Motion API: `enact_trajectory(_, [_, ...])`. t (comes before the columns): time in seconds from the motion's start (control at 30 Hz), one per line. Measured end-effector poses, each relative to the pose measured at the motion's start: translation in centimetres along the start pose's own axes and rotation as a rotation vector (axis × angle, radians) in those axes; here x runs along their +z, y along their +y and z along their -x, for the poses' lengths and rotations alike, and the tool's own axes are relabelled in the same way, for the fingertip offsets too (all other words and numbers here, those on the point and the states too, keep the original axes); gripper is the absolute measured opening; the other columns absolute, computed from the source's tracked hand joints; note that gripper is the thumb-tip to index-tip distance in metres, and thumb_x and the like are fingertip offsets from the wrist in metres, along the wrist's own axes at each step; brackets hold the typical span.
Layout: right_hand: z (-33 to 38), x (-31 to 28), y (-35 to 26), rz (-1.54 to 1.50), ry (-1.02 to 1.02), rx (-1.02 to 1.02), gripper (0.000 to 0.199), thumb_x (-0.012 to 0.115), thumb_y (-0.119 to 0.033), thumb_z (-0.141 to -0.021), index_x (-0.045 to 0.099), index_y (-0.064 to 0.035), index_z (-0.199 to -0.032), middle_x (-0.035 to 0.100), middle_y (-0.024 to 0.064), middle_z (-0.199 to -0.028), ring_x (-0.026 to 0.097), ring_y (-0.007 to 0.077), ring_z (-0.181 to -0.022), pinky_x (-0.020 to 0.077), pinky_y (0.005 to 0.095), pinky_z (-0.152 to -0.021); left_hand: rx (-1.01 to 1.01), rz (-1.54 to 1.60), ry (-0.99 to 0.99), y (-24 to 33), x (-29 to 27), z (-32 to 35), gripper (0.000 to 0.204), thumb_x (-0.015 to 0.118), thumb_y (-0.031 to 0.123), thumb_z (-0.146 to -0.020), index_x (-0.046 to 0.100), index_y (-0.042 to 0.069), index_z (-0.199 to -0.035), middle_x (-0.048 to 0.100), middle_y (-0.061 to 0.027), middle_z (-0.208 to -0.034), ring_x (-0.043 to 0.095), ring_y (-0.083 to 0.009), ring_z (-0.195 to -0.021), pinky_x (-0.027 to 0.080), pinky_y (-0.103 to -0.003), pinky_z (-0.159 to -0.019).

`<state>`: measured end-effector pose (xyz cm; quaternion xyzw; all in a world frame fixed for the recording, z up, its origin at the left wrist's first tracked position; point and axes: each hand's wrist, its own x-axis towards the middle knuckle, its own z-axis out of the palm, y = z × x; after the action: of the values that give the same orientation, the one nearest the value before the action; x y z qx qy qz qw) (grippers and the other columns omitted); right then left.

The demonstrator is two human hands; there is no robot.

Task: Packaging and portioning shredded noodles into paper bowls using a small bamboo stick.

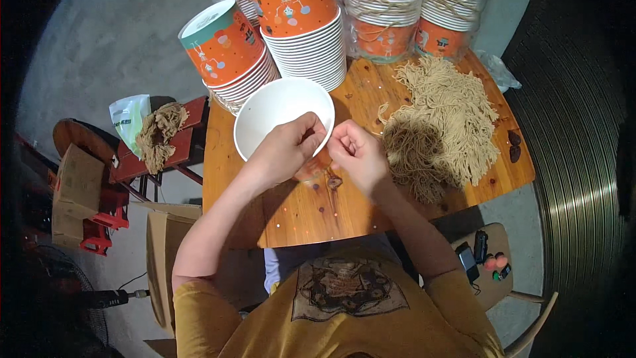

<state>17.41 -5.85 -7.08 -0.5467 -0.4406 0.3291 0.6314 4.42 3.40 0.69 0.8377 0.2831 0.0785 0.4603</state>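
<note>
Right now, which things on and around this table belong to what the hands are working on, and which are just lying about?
In use:
left hand and right hand at the rim of the white paper bucket
string pile
stacked orange buckets

Lying about:
red stool with a string clump
cardboard boxes
small gadgets on the chair

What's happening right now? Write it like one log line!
left hand: gripping white paper bucket rim | right hand: pinched at rim | tan string pile: right | bucket stacks: behind
</note>
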Motion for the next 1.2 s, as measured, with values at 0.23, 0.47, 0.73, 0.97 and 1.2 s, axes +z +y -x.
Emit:
enact_trajectory(0.23, [0.5, -2.8, -1.1, 0.216, -0.173, 0.064, 0.013, 0.058, -0.015, -0.091, 0.056, -0.0020, -0.091, 0.052, -0.0031, -0.067, 0.047, 0.0022, -0.060, 0.0399, 0.0206, -0.052, 0.071, 0.050, 0.139, -1.6, -1.5, -0.4, 0.017, 0.046, 0.018, -0.097, 0.051, 0.003, -0.091, 0.062, -0.0048, -0.083, 0.055, -0.0102, -0.075, 0.045, -0.027, -0.070])
enact_trajectory(0.47, [-0.3, -3.6, -2.8, 0.306, -0.302, -0.080, 0.017, 0.059, -0.017, -0.088, 0.057, -0.0005, -0.090, 0.058, 0.0050, -0.065, 0.053, 0.0090, -0.059, 0.0422, 0.0285, -0.055, -0.046, 0.521, 0.070, -0.2, -0.4, -1.8, 0.012, 0.042, 0.018, -0.098, 0.047, 0.007, -0.096, 0.062, -0.0035, -0.081, 0.052, -0.0065, -0.068, 0.042, -0.022, -0.062])
enact_trajectory(0.73, [-1.5, -4.0, -5.7, 0.411, -0.340, -0.019, 0.015, 0.060, -0.018, -0.089, 0.057, -0.0024, -0.089, 0.055, 0.0017, -0.069, 0.050, 0.0089, -0.063, 0.0406, 0.0267, -0.058, -0.019, 0.575, -0.005, -0.7, 0.4, -3.0, 0.010, 0.044, 0.016, -0.097, 0.049, 0.007, -0.097, 0.052, 0.0016, -0.072, 0.048, -0.0066, -0.064, 0.039, -0.021, -0.059])
enact_trajectory(0.97, [-1.9, -4.9, -6.1, 0.328, -0.359, -0.024, 0.012, 0.061, -0.015, -0.089, 0.057, -0.0035, -0.087, 0.044, -0.0070, -0.065, 0.039, 0.0029, -0.059, 0.0340, 0.0219, -0.053, 0.061, 0.527, -0.040, -0.4, 0.3, -2.0, 0.019, 0.053, 0.019, -0.095, 0.055, 0.002, -0.103, 0.054, 0.0009, -0.078, 0.048, -0.0070, -0.069, 0.041, -0.021, -0.064])
enact_trajectory(1.2, [-2.9, -3.9, -7.6, 0.411, -0.310, -0.243, 0.018, 0.063, -0.019, -0.085, 0.059, -0.0018, -0.086, 0.057, 0.0052, -0.067, 0.053, 0.0093, -0.061, 0.0435, 0.0271, -0.056, 0.015, 0.391, -0.043, 0.0, 0.0, -2.4, 0.017, 0.054, 0.016, -0.094, 0.062, 0.001, -0.096, 0.054, 0.0028, -0.078, 0.047, -0.0053, -0.069, 0.040, -0.020, -0.063])
